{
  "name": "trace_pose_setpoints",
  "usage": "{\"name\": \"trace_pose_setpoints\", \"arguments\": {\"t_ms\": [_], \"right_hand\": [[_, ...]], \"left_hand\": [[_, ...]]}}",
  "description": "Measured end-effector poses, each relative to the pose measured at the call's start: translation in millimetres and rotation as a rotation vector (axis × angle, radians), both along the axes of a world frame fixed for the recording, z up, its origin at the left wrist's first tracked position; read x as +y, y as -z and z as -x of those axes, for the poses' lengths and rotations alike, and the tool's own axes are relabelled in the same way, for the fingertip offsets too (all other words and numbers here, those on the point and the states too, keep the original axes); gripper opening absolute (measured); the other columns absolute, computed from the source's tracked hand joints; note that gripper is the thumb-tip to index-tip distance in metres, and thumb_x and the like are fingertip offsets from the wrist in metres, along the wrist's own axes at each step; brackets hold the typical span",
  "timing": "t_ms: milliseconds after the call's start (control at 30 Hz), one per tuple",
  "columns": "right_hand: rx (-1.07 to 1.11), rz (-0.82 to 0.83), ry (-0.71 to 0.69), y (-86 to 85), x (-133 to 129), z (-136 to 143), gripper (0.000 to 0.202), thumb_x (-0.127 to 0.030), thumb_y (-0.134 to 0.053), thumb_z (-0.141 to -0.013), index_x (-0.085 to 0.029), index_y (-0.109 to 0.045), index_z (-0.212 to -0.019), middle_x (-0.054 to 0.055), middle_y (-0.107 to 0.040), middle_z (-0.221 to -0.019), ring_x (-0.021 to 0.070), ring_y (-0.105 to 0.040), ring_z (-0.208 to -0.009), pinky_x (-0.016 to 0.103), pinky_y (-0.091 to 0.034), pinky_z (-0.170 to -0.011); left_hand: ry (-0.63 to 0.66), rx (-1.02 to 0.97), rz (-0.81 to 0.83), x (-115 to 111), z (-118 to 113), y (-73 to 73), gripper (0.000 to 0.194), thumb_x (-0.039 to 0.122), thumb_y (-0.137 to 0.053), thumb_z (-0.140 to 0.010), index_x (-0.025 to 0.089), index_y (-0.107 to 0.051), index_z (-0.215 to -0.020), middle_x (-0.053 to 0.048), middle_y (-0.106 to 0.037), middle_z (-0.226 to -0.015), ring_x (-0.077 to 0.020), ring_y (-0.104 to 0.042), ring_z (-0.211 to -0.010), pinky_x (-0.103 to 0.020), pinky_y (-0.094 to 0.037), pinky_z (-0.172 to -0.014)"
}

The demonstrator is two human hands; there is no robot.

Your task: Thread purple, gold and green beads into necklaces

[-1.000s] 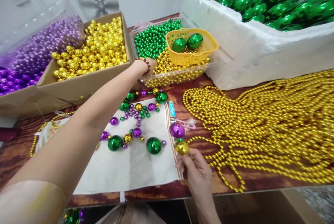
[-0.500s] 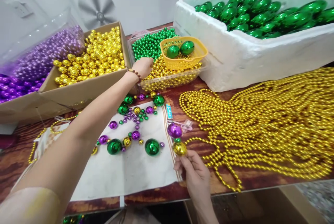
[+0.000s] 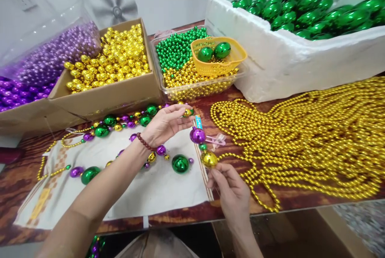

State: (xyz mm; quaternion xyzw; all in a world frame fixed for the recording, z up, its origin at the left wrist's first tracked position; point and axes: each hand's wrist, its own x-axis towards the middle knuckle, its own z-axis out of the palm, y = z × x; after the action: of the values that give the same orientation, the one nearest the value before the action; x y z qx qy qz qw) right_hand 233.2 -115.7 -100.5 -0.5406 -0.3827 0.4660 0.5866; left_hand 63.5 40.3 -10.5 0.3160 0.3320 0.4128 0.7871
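Note:
My left hand [image 3: 165,123], with a brown bead bracelet on the wrist, hangs over the white cloth [image 3: 132,198]. Its thumb and fingers close at a small gold bead [image 3: 188,112]. My right hand [image 3: 230,185] pinches at the lower side of a large gold bead [image 3: 209,158], perhaps on thin line that is hard to see. Above that bead sit a small green bead [image 3: 203,146] and a purple bead [image 3: 197,135]. A large green bead [image 3: 180,163] lies on the cloth beside a tiny purple one.
Gold bead strands [image 3: 300,141] cover the right of the table. Behind stand a cardboard box [image 3: 108,91] of gold beads, a clear tray [image 3: 195,91] holding a yellow basket [image 3: 219,67], and a foam box [image 3: 300,65] of green ovals. A fan [image 3: 116,11] is at the back.
My left hand has come back from the tray of green and gold beads toward the purple bead, with a small gold bead at its fingertips. My right hand keeps its pinch below the gold bead.

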Motion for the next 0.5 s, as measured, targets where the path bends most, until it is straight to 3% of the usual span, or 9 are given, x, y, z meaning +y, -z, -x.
{"name": "trace_pose_setpoints", "arguments": {"t_ms": [500], "right_hand": [[-0.055, 0.044, 0.003, 1.0, -7.6, 9.5, 0.021, -0.038, -0.062, -0.094, -0.020, -0.060, -0.085, -0.003, -0.059, -0.062, 0.0114, -0.055, -0.053, 0.021, -0.045, -0.055]], "left_hand": [[-0.128, 0.003, -0.076, -13.9, 1.9, 4.8, 0.016, 0.018, -0.083, -0.074, 0.014, -0.073, -0.086, -0.002, -0.071, -0.083, -0.0154, -0.071, -0.080, -0.048, -0.052, -0.101]]}}
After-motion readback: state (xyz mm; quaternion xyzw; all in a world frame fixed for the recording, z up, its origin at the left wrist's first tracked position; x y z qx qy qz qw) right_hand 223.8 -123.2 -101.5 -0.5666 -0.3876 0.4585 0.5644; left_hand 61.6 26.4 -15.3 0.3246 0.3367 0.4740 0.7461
